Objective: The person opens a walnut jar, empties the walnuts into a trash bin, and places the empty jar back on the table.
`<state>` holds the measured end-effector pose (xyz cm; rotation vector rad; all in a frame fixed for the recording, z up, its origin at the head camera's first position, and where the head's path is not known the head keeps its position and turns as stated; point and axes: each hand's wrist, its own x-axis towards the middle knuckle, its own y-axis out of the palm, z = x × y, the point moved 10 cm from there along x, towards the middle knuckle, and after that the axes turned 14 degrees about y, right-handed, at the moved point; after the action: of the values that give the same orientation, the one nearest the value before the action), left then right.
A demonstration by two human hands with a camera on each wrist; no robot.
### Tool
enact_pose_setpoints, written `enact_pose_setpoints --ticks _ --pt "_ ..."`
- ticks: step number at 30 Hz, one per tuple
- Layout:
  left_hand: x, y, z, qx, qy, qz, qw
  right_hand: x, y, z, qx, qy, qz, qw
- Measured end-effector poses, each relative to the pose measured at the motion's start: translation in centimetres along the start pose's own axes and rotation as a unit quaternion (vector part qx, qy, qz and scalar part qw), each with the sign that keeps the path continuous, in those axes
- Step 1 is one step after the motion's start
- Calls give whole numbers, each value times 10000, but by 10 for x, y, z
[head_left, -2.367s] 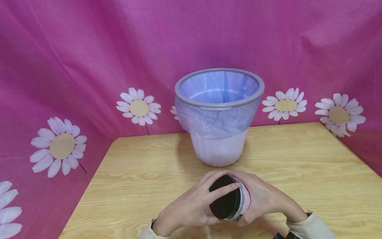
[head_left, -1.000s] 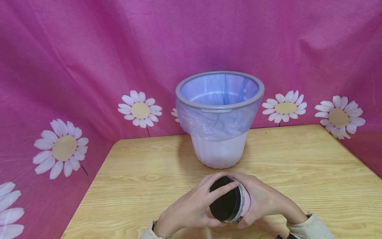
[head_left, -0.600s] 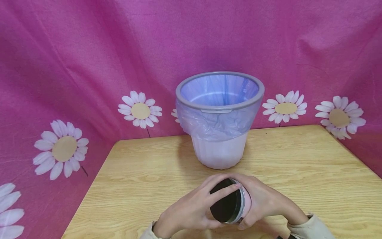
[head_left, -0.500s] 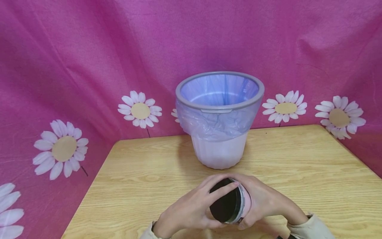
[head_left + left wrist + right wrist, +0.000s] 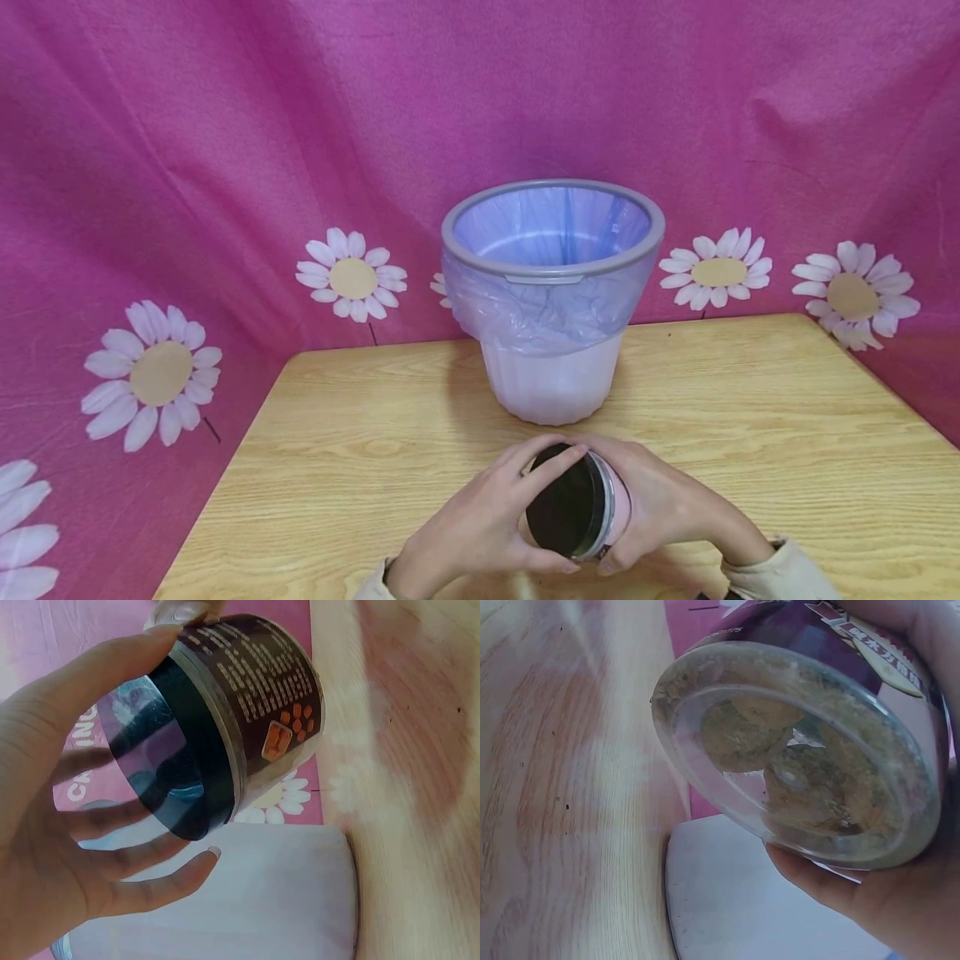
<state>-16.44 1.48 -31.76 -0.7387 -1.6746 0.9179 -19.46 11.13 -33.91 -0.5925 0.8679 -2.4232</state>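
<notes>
In the head view, a clear plastic jar [image 5: 621, 510] lies tilted between my two hands, its black lid [image 5: 566, 508] facing left. My left hand [image 5: 480, 521] holds the lid by its edge, with one finger stretched across the top. My right hand [image 5: 663, 500] grips the body of the jar. A brown label [image 5: 262, 682] with pale print and orange pictures shows in the left wrist view. Seen from the right wrist, the clear base [image 5: 795, 761] shows brownish, crumbly pieces inside.
A whitish bin [image 5: 551, 383] with a grey rim and a bluish liner bag stands on the wooden table [image 5: 360, 417], just beyond my hands. Behind it hangs a pink cloth [image 5: 375, 108] with daisies.
The left hand's fingers have shifted slightly on the lid, the stretched finger sliding up and to the left. The right hand keeps its grip, and the bin has not moved on the table.
</notes>
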Motion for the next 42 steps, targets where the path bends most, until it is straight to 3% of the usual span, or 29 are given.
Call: enact_pose_setpoints --ticks 4,11,15,19,27,30,33,39,42 --pt "0 0 1 -80 -66 -56 9999 0 0 -1 22 88 14 10000" --pt "4 -1 -10 211 669 10 9975 0 0 0 141 121 100 9998" --pt "4 1 -11 186 772 74 9968 1 1 0 152 84 93 9998" --pt "2 2 -6 1 513 110 9986 1 2 -1 131 115 73 9998" --pt "-4 2 8 -130 -467 58 9988 1 0 1 -6 -27 -29 10000" --pt "-5 1 10 -154 -641 26 9978 1 0 1 -31 -49 -40 10000" --pt "-2 0 6 -123 -398 59 9991 2 0 -1 20 67 -12 10000" --pt "5 0 -12 103 684 136 9975 2 3 -2 86 146 119 9998" --pt "6 -1 -14 212 804 73 9965 2 3 -3 99 224 143 9996"
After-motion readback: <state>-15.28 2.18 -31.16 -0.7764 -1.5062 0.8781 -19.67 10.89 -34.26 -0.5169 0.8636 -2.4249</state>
